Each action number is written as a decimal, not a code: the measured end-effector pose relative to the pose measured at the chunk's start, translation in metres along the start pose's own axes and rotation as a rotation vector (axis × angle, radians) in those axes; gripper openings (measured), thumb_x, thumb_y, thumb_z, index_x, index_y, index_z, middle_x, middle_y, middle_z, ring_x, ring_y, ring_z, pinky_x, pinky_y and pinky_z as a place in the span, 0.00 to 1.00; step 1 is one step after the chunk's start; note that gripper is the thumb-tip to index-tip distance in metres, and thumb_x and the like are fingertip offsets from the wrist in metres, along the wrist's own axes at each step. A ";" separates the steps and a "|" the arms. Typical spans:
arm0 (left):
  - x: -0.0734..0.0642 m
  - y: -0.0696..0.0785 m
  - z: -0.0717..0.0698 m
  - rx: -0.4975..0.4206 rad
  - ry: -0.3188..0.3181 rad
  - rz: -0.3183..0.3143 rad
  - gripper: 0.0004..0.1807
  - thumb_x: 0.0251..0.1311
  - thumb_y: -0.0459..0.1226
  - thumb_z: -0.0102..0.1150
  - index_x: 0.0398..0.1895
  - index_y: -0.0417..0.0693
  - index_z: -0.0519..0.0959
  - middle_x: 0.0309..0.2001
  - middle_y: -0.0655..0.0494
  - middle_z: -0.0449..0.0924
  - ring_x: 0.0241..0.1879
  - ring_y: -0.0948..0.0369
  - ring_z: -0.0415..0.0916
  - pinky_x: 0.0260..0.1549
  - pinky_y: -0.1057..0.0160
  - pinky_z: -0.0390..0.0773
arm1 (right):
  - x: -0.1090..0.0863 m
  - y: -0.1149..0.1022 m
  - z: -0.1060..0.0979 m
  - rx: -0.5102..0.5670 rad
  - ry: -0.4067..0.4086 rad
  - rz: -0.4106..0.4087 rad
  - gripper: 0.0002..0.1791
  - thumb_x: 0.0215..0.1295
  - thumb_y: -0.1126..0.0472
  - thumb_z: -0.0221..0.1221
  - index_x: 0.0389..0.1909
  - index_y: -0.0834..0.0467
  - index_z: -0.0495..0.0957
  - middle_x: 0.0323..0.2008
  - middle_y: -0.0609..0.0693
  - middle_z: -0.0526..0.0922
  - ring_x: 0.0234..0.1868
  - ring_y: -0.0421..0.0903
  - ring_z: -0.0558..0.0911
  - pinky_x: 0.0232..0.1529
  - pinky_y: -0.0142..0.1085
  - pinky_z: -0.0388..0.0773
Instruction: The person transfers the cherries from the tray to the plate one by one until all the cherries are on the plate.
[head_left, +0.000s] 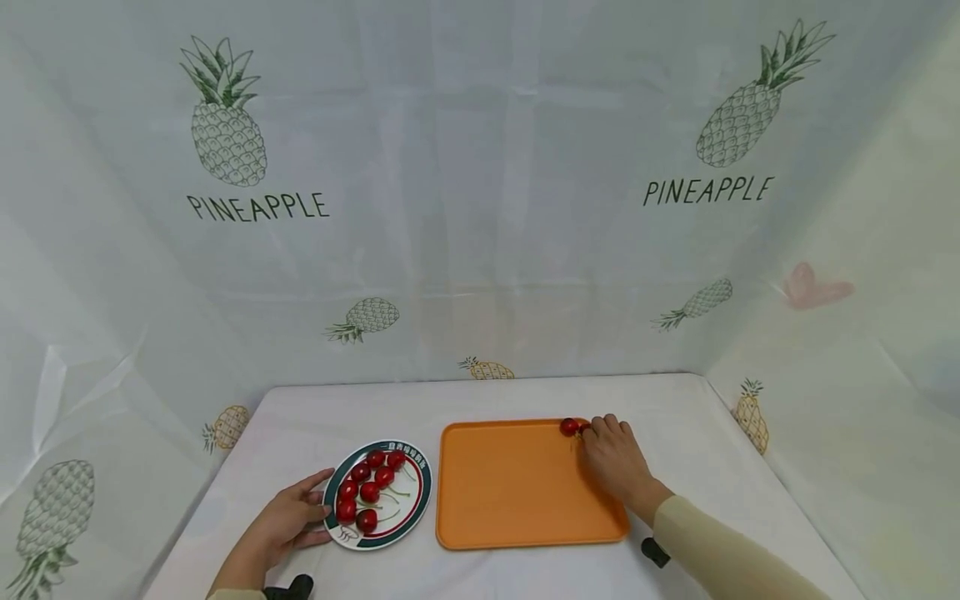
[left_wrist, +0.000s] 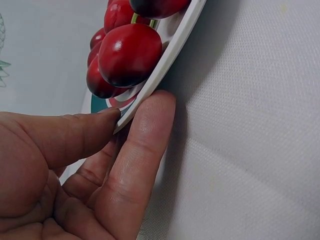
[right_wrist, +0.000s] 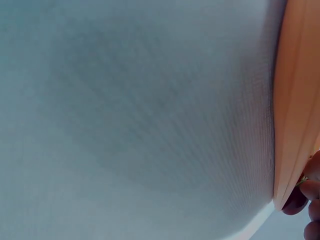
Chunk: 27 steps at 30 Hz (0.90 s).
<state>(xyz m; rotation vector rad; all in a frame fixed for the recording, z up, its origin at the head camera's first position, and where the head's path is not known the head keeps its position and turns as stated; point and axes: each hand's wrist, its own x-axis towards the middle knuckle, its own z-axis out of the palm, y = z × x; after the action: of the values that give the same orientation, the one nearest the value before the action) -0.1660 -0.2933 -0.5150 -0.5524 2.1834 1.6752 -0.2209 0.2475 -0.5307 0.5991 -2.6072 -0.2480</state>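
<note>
My left hand (head_left: 288, 517) holds the rim of a round plate (head_left: 422, 500) with a green band, thumb on top and fingers underneath, as the left wrist view shows closely. Several dark red cherries (head_left: 369, 492) with green stems lie on the plate. At the far right corner of an orange tray (head_left: 517, 483), my right hand (head_left: 617, 458) has its fingers bent down around a cherry (right_wrist: 295, 201), which they partly hide. Another cherry (head_left: 568, 427) lies just left of those fingertips, inside the tray's far edge.
A white cloth (head_left: 352, 408) covers the table beneath the plate and tray. Behind and at both sides hangs a pale curtain (head_left: 480, 208) printed with pineapples. The plate stands left of the tray, a narrow gap between them.
</note>
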 end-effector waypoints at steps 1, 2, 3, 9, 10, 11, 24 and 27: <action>-0.001 0.001 0.000 -0.002 0.001 -0.001 0.40 0.68 0.22 0.57 0.82 0.44 0.59 0.64 0.27 0.70 0.38 0.55 0.86 0.41 0.52 0.91 | 0.001 0.000 0.000 -0.003 -0.003 -0.001 0.13 0.61 0.64 0.74 0.34 0.65 0.78 0.31 0.55 0.72 0.36 0.54 0.67 0.35 0.40 0.65; -0.001 0.001 0.000 -0.004 0.006 -0.004 0.40 0.68 0.22 0.57 0.82 0.45 0.60 0.64 0.28 0.70 0.38 0.56 0.86 0.41 0.51 0.91 | 0.001 -0.001 0.001 -0.008 -0.009 -0.001 0.13 0.61 0.64 0.74 0.34 0.65 0.78 0.31 0.55 0.72 0.37 0.54 0.67 0.35 0.40 0.65; -0.001 0.002 0.000 -0.003 0.003 -0.002 0.40 0.68 0.22 0.57 0.82 0.44 0.60 0.64 0.28 0.70 0.38 0.56 0.86 0.41 0.52 0.91 | 0.002 -0.001 0.001 -0.011 -0.012 0.001 0.13 0.61 0.64 0.74 0.34 0.65 0.79 0.31 0.55 0.72 0.37 0.54 0.68 0.35 0.40 0.66; -0.001 0.001 0.001 0.002 0.000 0.001 0.40 0.68 0.22 0.58 0.82 0.44 0.60 0.63 0.28 0.70 0.37 0.55 0.85 0.40 0.52 0.91 | 0.003 -0.002 0.001 -0.032 -0.051 0.010 0.13 0.58 0.65 0.75 0.37 0.66 0.82 0.34 0.56 0.75 0.39 0.55 0.69 0.37 0.42 0.69; -0.001 0.001 0.002 0.004 0.003 0.000 0.40 0.68 0.22 0.58 0.82 0.44 0.60 0.63 0.29 0.70 0.37 0.56 0.85 0.40 0.52 0.91 | 0.003 -0.002 0.002 -0.038 -0.063 0.011 0.13 0.58 0.65 0.76 0.38 0.66 0.82 0.35 0.56 0.76 0.40 0.55 0.69 0.38 0.42 0.70; -0.001 0.001 0.002 0.005 0.004 0.000 0.40 0.68 0.23 0.58 0.82 0.45 0.60 0.62 0.29 0.69 0.37 0.55 0.85 0.40 0.52 0.91 | 0.003 -0.002 0.002 -0.042 -0.074 0.010 0.13 0.57 0.65 0.76 0.39 0.65 0.82 0.36 0.56 0.76 0.40 0.55 0.69 0.38 0.42 0.70; -0.001 0.000 0.000 -0.007 0.002 0.010 0.39 0.69 0.23 0.58 0.82 0.44 0.60 0.62 0.30 0.71 0.38 0.56 0.85 0.41 0.52 0.91 | 0.007 0.000 0.004 -0.059 -0.052 0.016 0.14 0.56 0.65 0.77 0.37 0.64 0.81 0.34 0.55 0.74 0.40 0.55 0.70 0.37 0.42 0.69; -0.002 0.001 0.000 -0.011 0.005 0.010 0.39 0.68 0.22 0.58 0.82 0.45 0.61 0.61 0.31 0.72 0.38 0.56 0.85 0.41 0.52 0.91 | 0.009 0.001 0.004 -0.065 -0.052 0.017 0.14 0.55 0.65 0.77 0.37 0.64 0.82 0.33 0.55 0.73 0.39 0.55 0.70 0.36 0.41 0.69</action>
<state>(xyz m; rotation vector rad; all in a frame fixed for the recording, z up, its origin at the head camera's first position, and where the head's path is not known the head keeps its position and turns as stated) -0.1653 -0.2926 -0.5132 -0.5499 2.1856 1.6935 -0.2302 0.2448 -0.5306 0.5547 -2.6413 -0.3457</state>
